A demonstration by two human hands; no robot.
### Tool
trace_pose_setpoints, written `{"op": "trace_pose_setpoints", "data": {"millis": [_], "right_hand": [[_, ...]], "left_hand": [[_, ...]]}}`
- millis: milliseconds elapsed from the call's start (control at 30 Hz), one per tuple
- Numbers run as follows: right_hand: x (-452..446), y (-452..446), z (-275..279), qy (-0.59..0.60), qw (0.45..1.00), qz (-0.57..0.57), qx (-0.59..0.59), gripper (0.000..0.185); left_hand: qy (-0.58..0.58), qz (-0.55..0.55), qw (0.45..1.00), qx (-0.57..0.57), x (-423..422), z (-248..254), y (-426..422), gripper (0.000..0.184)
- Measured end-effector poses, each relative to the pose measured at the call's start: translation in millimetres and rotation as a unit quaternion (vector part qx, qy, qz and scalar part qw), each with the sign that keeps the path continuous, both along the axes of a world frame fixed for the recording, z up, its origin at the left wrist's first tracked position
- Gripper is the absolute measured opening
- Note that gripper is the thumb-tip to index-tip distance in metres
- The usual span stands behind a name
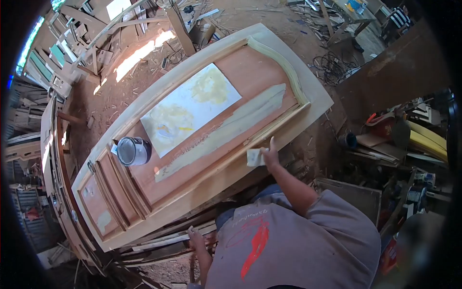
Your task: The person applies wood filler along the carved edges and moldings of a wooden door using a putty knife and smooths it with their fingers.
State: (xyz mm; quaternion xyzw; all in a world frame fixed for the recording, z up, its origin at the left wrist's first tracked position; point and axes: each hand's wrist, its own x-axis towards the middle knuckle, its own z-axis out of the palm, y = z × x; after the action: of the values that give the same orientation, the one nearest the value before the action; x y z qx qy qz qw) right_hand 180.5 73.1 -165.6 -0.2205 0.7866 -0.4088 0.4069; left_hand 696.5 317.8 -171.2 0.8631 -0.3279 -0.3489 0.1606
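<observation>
My right hand (271, 157) grips a small pale square putty spreader or pad (255, 157); its exact kind is unclear. Both are over the near edge of a large wooden door panel (166, 207). My left hand (195, 238) hangs lower down, beside pale wooden strips under the panel, fingers loosely extended, apparently empty. A white sheet (166, 139) with yellowish smears lies on the panel. To its left stands a tin (134, 151) with greyish contents. Cream filler (228, 130) streaks the reddish-brown board, and more coats the curved moulding (288, 67).
Scrap wood and shavings litter the dirt floor (130, 86). Dark cables (334, 65) lie beyond the panel's right end. Boards and a yellow curved object (426, 137) crowd the right side. Long curved wooden pieces (62, 192) lean at the left.
</observation>
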Motion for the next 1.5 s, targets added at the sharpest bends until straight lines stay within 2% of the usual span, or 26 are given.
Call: {"op": "trace_pose_setpoints", "data": {"millis": [33, 67, 100, 200, 300, 500, 600, 767, 867, 967, 1067, 1100, 1200, 1400, 1500], "right_hand": [[-0.6, -6.3, 14.2, -0.020, 1.000, -0.012, 0.001, 0.101], [-0.6, -6.4, 24.3, -0.039, 0.999, -0.025, 0.001, 0.102], [-0.2, -7.7, -6.7, -0.003, 1.000, -0.022, -0.005, 0.102], [13.6, -9.3, 33.2, -0.065, 0.997, -0.032, 0.013, 0.099], [14.6, -4.2, 30.7, -0.107, 0.993, -0.049, -0.015, 0.096], [16.2, 3.0, 29.0, -0.206, 0.965, -0.151, -0.058, 0.093], [15.1, 4.7, 16.1, -0.184, 0.972, -0.124, -0.075, 0.090], [18.0, 6.0, 11.7, -0.167, 0.979, -0.085, -0.076, 0.085], [1.9, 18.0, -22.2, -0.172, 0.982, -0.026, -0.070, 0.082], [-11.6, 28.6, -19.9, -0.182, 0.981, -0.019, -0.059, 0.080], [-11.4, 29.1, 9.2, -0.176, 0.980, -0.046, -0.080, 0.081], [-9.0, 26.6, 15.3, -0.173, 0.979, -0.055, -0.092, 0.082], [-4.8, 20.3, 6.1, -0.152, 0.985, -0.025, -0.081, 0.084], [5.3, 13.3, 1.2, -0.129, 0.987, -0.041, -0.082, 0.088], [5.5, 10.2, -1.4, -0.051, 0.998, 0.005, -0.036, 0.091]], "left_hand": [[0.035, -0.024, 0.999, -0.034, 15.4, -7.6, -7.1, 0.048], [0.031, -0.038, 0.999, -0.015, 19.7, -0.7, -12.2, 0.048], [0.027, -0.051, 0.998, 0.001, 20.4, 6.4, -19.4, 0.049], [0.034, -0.073, 0.996, 0.040, 18.8, 17.3, -31.1, 0.049], [0.010, -0.109, 0.992, 0.064, 26.6, 4.7, -18.0, 0.047], [0.004, -0.083, 0.992, 0.099, 32.6, 6.4, -4.8, 0.047], [-0.006, -0.076, 0.996, 0.055, 25.0, 10.6, -5.4, 0.048], [-0.021, -0.122, 0.990, 0.066, 4.0, 15.7, -5.8, 0.049], [-0.040, -0.145, 0.984, 0.096, -12.8, 29.5, -9.4, 0.048], [-0.039, -0.117, 0.989, 0.077, -22.7, 32.5, -10.2, 0.046], [-0.008, -0.107, 0.990, 0.086, -3.8, 6.8, 0.2, 0.051], [-0.021, -0.108, 0.989, 0.100, -9.8, 14.7, -1.6, 0.050], [-0.052, -0.110, 0.985, 0.125, -21.7, 28.9, -3.3, 0.049], [-0.058, -0.134, 0.987, 0.072, -16.1, 27.0, 6.9, 0.046], [-0.062, -0.148, 0.985, 0.061, -3.4, 14.9, 13.3, 0.046]]}}
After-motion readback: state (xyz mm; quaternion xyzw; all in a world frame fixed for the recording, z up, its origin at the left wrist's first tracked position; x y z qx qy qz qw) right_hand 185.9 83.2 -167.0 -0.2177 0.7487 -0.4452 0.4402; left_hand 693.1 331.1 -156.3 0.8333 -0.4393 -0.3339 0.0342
